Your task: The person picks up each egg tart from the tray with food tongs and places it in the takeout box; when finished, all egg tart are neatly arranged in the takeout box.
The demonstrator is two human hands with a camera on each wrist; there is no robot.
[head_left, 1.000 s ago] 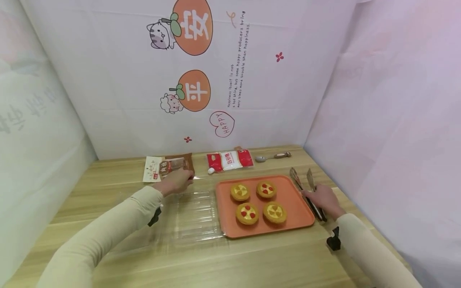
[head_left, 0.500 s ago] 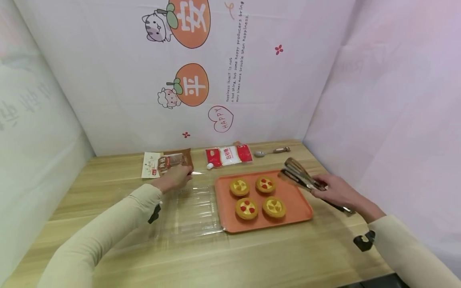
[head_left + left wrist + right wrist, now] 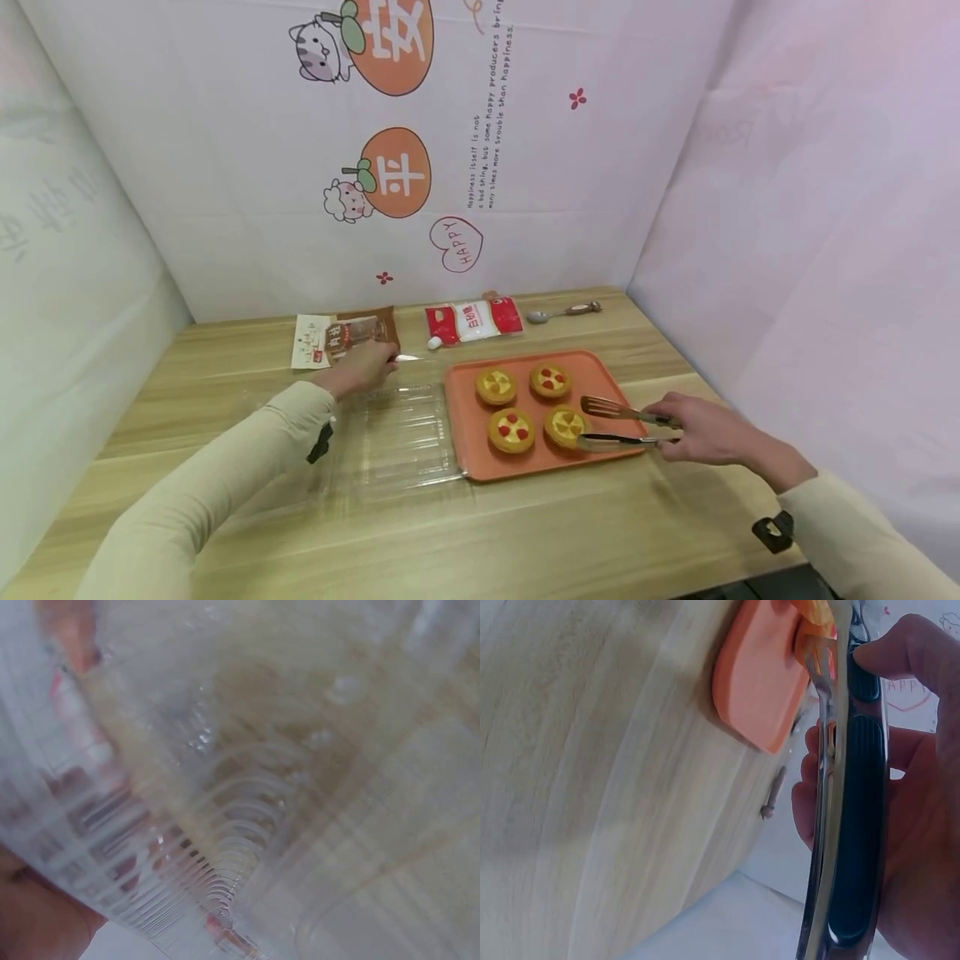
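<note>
My right hand (image 3: 708, 429) grips metal tongs (image 3: 615, 408) with dark handle pads, seen close up in the right wrist view. The tongs' arms are spread. Their tips hang over the right part of the orange tray (image 3: 600, 375), by the front-right egg tart (image 3: 562, 423). Two tarts have red toppings, such as the front-left tart (image 3: 512, 432); two have yellow ones. My left hand (image 3: 362, 367) holds the far edge of a clear plastic box (image 3: 408, 433) left of the tray. In the left wrist view, the ribbed clear plastic (image 3: 247, 802) fills most of the picture.
Along the back of the wooden table lie a brown-and-cream food packet (image 3: 330, 337), a red-and-white pouch (image 3: 474, 321) with a white cap, and a spoon (image 3: 562, 312). White printed cloth (image 3: 525, 167) walls the back and sides.
The right hand has lifted the tongs from the tray's right edge and turned them leftward over the tray, their arms now apart. The left hand stays at the box's edge.
</note>
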